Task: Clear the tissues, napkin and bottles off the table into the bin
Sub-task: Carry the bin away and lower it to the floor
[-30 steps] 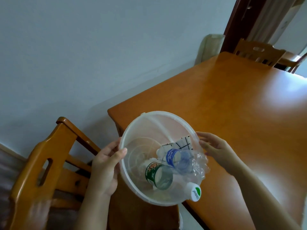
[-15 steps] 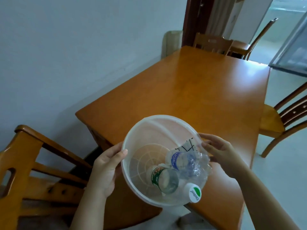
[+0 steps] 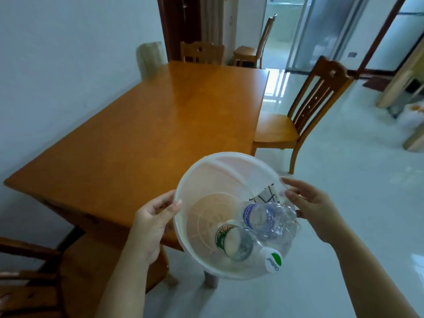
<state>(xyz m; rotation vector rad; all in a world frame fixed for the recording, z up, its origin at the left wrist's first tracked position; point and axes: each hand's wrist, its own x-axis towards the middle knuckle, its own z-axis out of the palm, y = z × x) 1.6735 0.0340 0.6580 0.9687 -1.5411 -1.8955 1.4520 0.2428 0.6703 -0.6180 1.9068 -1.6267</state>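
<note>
I hold a translucent white bin (image 3: pixel 213 175) tilted toward me, in front of the near right corner of the wooden table (image 3: pixel 160 125). My left hand (image 3: pixel 153 219) grips its left rim, thumb over the edge. On the right side of the rim, my right hand (image 3: pixel 314 212) has its fingers and thumb curled round the edge. Inside lie a crushed clear bottle with a blue label (image 3: pixel 266 216), a clear bottle with a green label (image 3: pixel 234 239) and white-green cap (image 3: pixel 273 260), and a white napkin with black lines (image 3: pixel 266 196). The tabletop looks bare.
A wooden chair (image 3: pixel 316 99) stands at the table's right side, another chair (image 3: pixel 202 51) at its far end, and a third chair (image 3: pixel 29 283) at my lower left. The wall runs along the table's left. Pale tiled floor (image 3: pixel 344 203) spreads to the right.
The view has swung right and lifted, showing the whole table and room. The bin has moved right past the table's corner, with both hands still holding it.
</note>
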